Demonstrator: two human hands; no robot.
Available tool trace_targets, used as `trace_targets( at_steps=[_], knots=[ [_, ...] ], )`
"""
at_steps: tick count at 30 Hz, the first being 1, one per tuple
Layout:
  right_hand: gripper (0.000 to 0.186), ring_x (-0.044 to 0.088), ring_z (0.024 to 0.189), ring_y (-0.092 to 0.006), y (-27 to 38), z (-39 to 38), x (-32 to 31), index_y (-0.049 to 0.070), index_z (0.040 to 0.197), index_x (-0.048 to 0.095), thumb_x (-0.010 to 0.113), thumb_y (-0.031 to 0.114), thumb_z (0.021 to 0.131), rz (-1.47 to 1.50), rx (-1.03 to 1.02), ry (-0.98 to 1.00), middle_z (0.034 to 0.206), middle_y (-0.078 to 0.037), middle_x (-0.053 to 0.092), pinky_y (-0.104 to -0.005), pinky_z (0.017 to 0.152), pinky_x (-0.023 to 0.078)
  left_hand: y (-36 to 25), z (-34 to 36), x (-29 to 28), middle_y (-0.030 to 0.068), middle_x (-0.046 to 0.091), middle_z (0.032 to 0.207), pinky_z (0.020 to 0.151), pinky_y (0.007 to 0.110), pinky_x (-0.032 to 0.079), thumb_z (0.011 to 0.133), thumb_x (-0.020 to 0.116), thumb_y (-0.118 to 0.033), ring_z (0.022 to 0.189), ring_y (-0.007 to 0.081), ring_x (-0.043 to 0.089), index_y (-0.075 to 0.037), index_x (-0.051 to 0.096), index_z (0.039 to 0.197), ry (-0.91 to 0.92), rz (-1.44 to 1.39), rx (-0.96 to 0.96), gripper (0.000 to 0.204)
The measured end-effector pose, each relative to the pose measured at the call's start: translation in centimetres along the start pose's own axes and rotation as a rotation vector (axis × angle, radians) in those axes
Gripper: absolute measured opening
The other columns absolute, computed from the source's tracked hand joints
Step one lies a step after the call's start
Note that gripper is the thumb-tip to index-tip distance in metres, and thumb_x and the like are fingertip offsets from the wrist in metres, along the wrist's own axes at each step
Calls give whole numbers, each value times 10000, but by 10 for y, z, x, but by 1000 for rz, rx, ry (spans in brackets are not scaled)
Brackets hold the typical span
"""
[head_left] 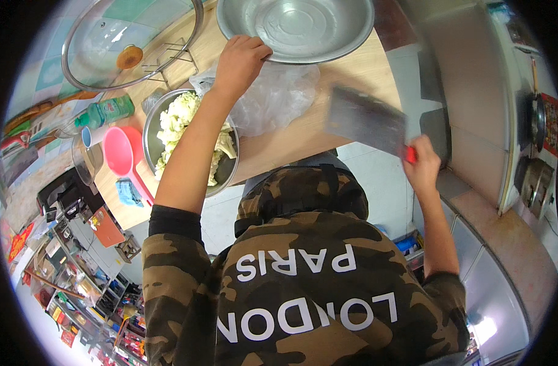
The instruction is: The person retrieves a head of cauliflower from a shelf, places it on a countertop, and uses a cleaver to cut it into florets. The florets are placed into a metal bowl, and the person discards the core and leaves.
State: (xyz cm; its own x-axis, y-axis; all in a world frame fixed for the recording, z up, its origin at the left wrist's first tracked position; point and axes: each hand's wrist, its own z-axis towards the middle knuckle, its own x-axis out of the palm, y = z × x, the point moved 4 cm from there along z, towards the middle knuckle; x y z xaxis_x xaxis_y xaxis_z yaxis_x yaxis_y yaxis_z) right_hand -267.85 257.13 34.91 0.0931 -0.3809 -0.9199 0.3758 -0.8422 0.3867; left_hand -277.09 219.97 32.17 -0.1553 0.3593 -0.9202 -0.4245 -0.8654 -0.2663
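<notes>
My right hand [424, 165] is wrapped round the red handle of a cleaver [365, 119]. Its broad dark blade, slightly blurred, points left over the table's right edge. At the far side, my left hand [241, 64] grips the near rim of a wide metal basin [340, 27], whose inside looks bare. A crumpled clear plastic bag [279, 97] lies on the table between that hand and the blade. Beneath my left forearm stands a metal bowl [229, 174] of cauliflower pieces [184, 110], partly hidden by the arm.
On the left of the wooden table [263, 149] are a pink ladle [121, 149], a green bottle [111, 111], a blue cloth [128, 192] and a glass lid [102, 46] leaning on a wire rack [172, 58]. A counter [504, 244] runs along the right.
</notes>
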Motion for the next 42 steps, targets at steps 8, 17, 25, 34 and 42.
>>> trace_targets(
  at_steps=[8,17,25,34,42],
  knots=[
    [119,356,641,-72,23,-68,-17,40,823,469,512,-35,741,630,576,-521,713,21,406,-198,586,338,-8,-52,7,48,599,820,801,379,436,645,626,-22,824,260,545,-72,640,814,36,-73,74,177],
    [178,426,650,-74,91,-45,15,-10,890,586,656,92,762,435,557,-341,694,16,495,-222,589,382,-24,-83,-10,44,585,940,1039,449,304,687,678,-103,971,230,547,-93,645,906,101,-50,39,222],
    [196,417,578,-69,107,-17,29,-22,936,568,587,161,867,828,465,-183,673,1,474,-208,534,360,-47,-164,-66,92,559,766,752,424,424,772,638,-133,750,290,543,-83,643,891,-159,-283,-246,130],
    [319,374,427,-115,141,41,46,14,876,498,456,324,940,1394,598,18,563,-27,420,-239,402,307,-22,-320,-107,79,597,884,798,388,377,775,595,-69,838,254,531,-69,627,1030,-386,88,-920,258],
    [213,319,407,-86,170,83,38,47,749,467,479,182,914,1353,481,134,514,7,356,-234,386,264,28,-326,-110,40,581,1020,1016,475,235,720,664,-123,1052,250,487,-128,631,1037,-225,354,-945,318]
  ],
)
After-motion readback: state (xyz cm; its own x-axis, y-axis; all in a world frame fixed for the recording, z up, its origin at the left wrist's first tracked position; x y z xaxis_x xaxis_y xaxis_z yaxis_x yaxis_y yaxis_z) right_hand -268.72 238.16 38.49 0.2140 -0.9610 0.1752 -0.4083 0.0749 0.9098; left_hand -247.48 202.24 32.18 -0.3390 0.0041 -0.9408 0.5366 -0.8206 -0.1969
